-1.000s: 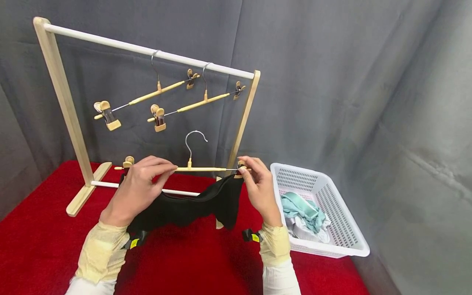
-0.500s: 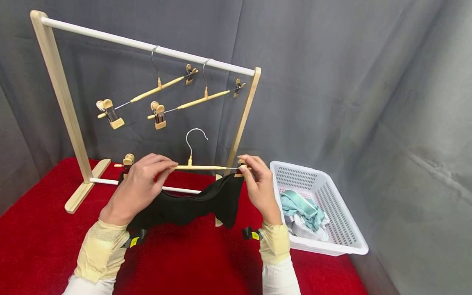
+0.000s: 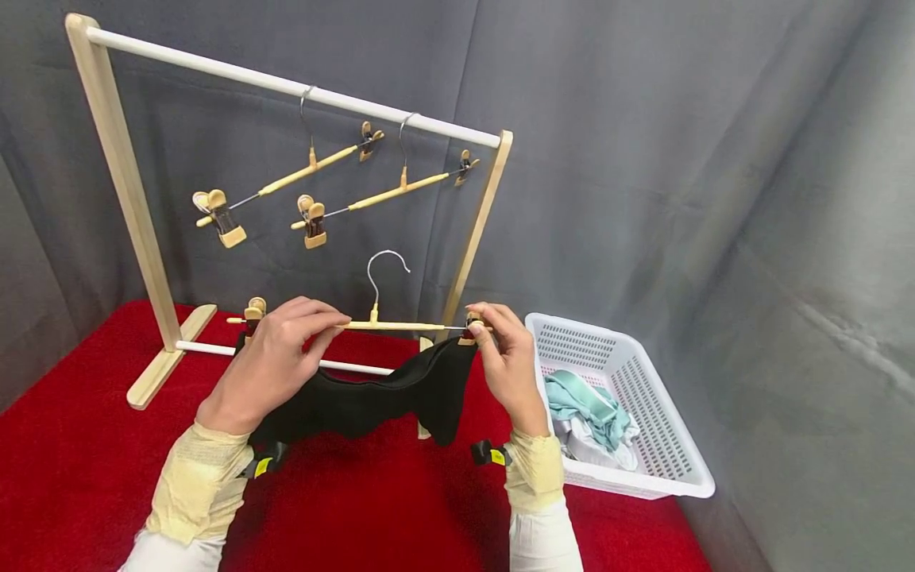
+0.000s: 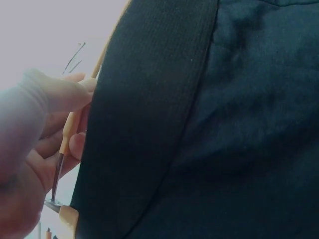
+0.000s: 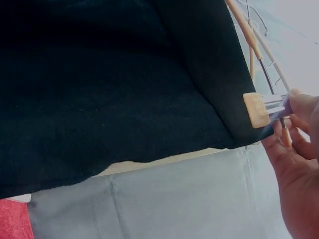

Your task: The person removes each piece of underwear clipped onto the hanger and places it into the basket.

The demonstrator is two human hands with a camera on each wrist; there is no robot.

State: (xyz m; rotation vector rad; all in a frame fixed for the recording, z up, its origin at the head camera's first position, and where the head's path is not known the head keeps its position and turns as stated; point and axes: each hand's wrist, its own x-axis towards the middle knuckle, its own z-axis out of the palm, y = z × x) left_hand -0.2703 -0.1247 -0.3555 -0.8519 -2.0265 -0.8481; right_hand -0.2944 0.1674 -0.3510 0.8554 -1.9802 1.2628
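Note:
In the head view a wooden clip hanger [image 3: 400, 326] with a wire hook is held level above the red cloth. A black garment [image 3: 429, 397] with a wide waistband hangs from its end clips. My left hand [image 3: 275, 361] pinches the hanger's bar left of the hook, partly covering the garment. My right hand [image 3: 509, 365] pinches the right clip [image 3: 472, 326] between thumb and fingers. From the right wrist, that clip [image 5: 257, 110] sits on the garment's waistband corner. In the left wrist view, the other clip [image 4: 68, 221] is at the waistband's edge.
A wooden rack [image 3: 129, 191] with a white top rail [image 3: 236, 73] stands behind, carrying two bare clip hangers [image 3: 307, 171]. To the right is a white plastic basket [image 3: 672, 429] with teal and white clothes [image 3: 589, 413] inside. Red cloth [image 3: 372, 508] covers the table.
Both hands keep their holds on the hanger and clip. The view shifts slightly, and the rack sits a little higher in frame; the garment hangs much as before.

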